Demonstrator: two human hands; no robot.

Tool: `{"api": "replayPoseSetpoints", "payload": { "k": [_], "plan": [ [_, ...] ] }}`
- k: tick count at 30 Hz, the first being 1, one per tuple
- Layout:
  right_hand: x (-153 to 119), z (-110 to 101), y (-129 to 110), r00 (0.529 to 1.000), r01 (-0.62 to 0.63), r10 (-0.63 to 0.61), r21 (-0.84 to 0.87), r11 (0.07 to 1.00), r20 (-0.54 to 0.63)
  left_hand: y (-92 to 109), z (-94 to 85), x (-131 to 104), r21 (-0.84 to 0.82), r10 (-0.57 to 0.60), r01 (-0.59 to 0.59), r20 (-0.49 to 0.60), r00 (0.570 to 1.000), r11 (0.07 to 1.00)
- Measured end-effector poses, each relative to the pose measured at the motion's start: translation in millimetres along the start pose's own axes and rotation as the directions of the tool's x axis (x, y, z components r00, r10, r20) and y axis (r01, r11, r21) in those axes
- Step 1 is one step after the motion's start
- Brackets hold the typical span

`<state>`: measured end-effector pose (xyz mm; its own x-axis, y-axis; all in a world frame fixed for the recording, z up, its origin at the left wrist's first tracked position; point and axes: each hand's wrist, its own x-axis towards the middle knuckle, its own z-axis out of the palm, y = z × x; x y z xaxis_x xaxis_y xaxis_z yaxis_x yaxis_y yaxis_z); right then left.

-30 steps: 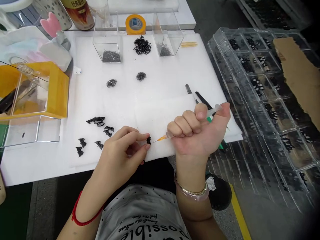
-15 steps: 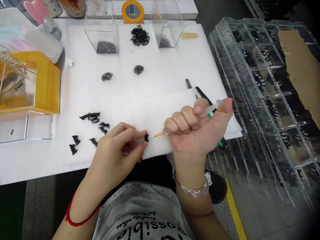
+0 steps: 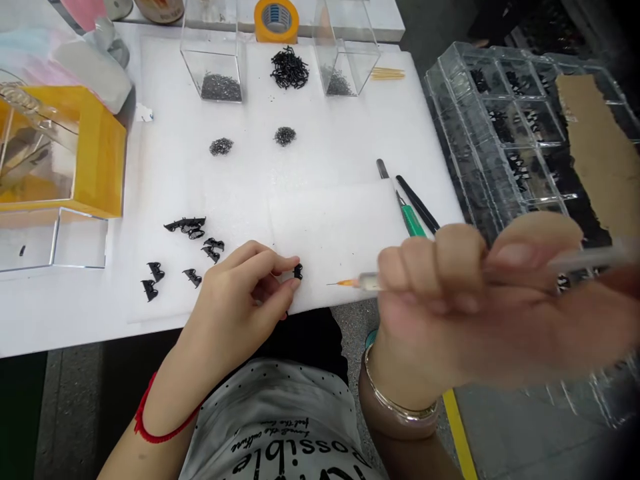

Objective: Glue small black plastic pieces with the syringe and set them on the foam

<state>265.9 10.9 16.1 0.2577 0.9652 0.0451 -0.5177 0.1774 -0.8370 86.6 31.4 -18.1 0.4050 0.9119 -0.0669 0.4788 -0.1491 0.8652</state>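
Observation:
My left hand (image 3: 240, 293) pinches a small black part (image 3: 299, 271) between thumb and forefinger near the front edge of the white foam sheet (image 3: 240, 193). Wrapped round a syringe (image 3: 369, 281) is my right hand (image 3: 465, 307), raised close to the camera and partly blurred. The syringe's orange-hubbed needle points left at the black part, with a gap between them. Left of my left hand lie several black pieces: a longer cluster (image 3: 186, 227), a pair (image 3: 213, 249) below it, a single one (image 3: 192, 277) and two more (image 3: 152, 281).
Two clear boxes (image 3: 220, 67) with tiny dark bits stand behind small piles (image 3: 285, 136). Orange tape (image 3: 277, 21), black pins (image 3: 290, 68) and toothpicks (image 3: 388, 73) sit at the back. Tweezers (image 3: 417, 203) and a green-handled tool (image 3: 413, 220) lie right, near compartment trays (image 3: 500, 133); a yellow box (image 3: 100, 160) stands left.
My right hand has drawn the syringe back to the right and up toward the camera, so its needle is now away from the black part. My left hand keeps its pinch.

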Motion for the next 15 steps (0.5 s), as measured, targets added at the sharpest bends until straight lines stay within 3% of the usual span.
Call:
{"api": "replayPoseSetpoints", "payload": {
  "k": [2, 4, 10, 15],
  "plan": [
    [9, -2, 2, 0.975, 0.113, -0.078, 0.164, 0.980, -0.209, -1, 0.4, 0, -0.005, 0.000, 0.000, 0.003, 1.000, 1.000],
    [16, -1, 6, 0.942, 0.127, -0.018, 0.307, 0.943, -0.335, -1, 0.6, 0, -0.011, -0.011, 0.012, 0.005, 1.000, 1.000],
    [22, 5, 12, 0.886, 0.030, 0.186, 0.452, 0.891, -0.424, 1, 0.6, 0, -0.034, -0.022, 0.022, 0.012, 1.000, 0.999],
    [25, 6, 24, 0.897, 0.029, 0.163, 0.421, 0.907, -0.412, 0, -0.1, 1, -0.050, -0.026, 0.028, 0.026, 0.999, 0.998]
  ]
}}
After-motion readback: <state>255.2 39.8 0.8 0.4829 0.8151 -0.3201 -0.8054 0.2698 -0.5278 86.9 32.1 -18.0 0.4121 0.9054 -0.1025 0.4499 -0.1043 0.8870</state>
